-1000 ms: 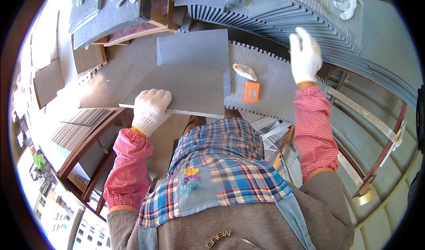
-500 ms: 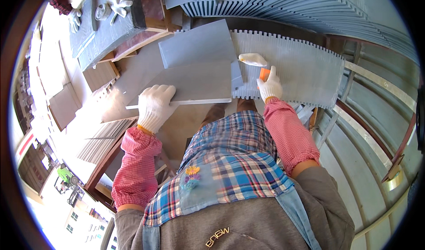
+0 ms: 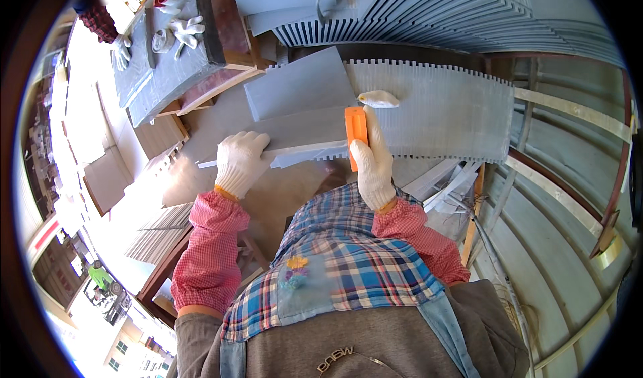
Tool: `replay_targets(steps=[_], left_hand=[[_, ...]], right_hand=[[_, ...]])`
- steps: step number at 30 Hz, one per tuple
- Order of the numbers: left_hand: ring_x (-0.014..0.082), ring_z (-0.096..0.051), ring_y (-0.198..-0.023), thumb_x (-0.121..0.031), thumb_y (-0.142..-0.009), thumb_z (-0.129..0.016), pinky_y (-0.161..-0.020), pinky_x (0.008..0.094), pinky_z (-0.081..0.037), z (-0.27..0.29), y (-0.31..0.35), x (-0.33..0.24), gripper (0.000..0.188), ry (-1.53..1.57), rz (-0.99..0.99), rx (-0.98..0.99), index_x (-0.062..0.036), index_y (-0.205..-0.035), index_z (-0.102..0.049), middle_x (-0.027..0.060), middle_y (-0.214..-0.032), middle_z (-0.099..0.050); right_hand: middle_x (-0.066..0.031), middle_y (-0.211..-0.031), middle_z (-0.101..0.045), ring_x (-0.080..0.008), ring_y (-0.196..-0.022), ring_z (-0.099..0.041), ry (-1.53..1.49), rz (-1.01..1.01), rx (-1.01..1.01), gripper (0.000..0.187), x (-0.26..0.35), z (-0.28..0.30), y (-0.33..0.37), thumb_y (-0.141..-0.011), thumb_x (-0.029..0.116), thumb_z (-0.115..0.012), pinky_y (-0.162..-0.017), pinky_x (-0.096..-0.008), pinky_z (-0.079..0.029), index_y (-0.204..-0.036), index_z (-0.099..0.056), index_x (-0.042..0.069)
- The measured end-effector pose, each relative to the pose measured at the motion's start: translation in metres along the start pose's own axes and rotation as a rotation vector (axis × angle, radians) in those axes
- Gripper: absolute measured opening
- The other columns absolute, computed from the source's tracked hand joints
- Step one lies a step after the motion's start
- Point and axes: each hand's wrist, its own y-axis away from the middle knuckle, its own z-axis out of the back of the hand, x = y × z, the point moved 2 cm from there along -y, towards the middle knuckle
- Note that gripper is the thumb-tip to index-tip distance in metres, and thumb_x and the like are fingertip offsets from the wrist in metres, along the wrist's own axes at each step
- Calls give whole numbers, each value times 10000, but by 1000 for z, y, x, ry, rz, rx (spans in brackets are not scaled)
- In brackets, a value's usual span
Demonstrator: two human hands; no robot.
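My left hand [image 3: 242,162], in a white knit glove, is closed over the near left edge of a flat grey panel [image 3: 305,125]. My right hand [image 3: 372,167], gloved the same way, grips an orange block-shaped hand tool [image 3: 356,137]. That tool is up against the panel's right end; its working face is hidden. Beneath lie another grey sheet [image 3: 295,83] and a wide ribbed board [image 3: 449,113] with notched edges. A small white bundle with a yellowish tip [image 3: 379,99] rests on the ribbed board, just beyond the tool.
Grey slatted panels [image 3: 415,16] are stacked at the far side. A wrapped table [image 3: 167,63] at far left bears white gloves [image 3: 185,31] and a tape roll [image 3: 162,40]; another person's sleeve [image 3: 98,23] is beside it. Metal rails [image 3: 569,113] stand on the right.
My right hand has brought the orange tool left and nearer, from over the ribbed board to the panel's right end. The panel's near edge has tilted; my left hand stays on it.
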Motion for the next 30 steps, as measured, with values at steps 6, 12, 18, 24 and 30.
replay_targets(steps=[6,12,18,24,30], left_hand=[[292,-665,-732,-225,-766,-742,-647,440,-539,0,-1,4,154,-10,3,10,-101,-746,-652,63,-722,-635],[289,-666,-729,-227,-764,-744,-651,435,-539,4,-7,0,153,0,-16,-18,-102,-752,-656,61,-727,-641],[289,-674,-742,-222,-764,-740,-665,438,-544,4,-3,2,143,9,-5,-8,-103,-747,-661,59,-733,-653],[291,-675,-731,-215,-769,-734,-656,442,-546,5,-8,-2,135,-3,-9,5,-104,-743,-661,60,-721,-649],[291,-662,-698,-226,-752,-753,-631,444,-538,2,-8,-2,160,-10,-22,2,-111,-725,-646,61,-695,-629]], right_hand=[[-116,-1315,-608,-177,-1086,-623,24,53,-22,629,7,-3,3,-1056,251,-542,-950,-294,-520,-1597,-373,-22],[-158,-1396,-595,-217,-1230,-603,-54,-123,-13,617,-10,1,-4,-1049,211,-556,-1049,-323,-484,-1588,-381,-34],[-132,-1305,-630,-200,-1118,-636,-62,-6,-23,608,13,-4,1,-1046,190,-559,-991,-310,-511,-1584,-391,-36],[-134,-1315,-626,-174,-1095,-623,36,74,-49,612,7,2,3,-1047,197,-568,-969,-292,-515,-1591,-391,-22],[-146,-1364,-613,-168,-1112,-631,26,-63,-45,602,-3,3,-2,-1047,177,-557,-965,-283,-524,-1589,-393,-28]])
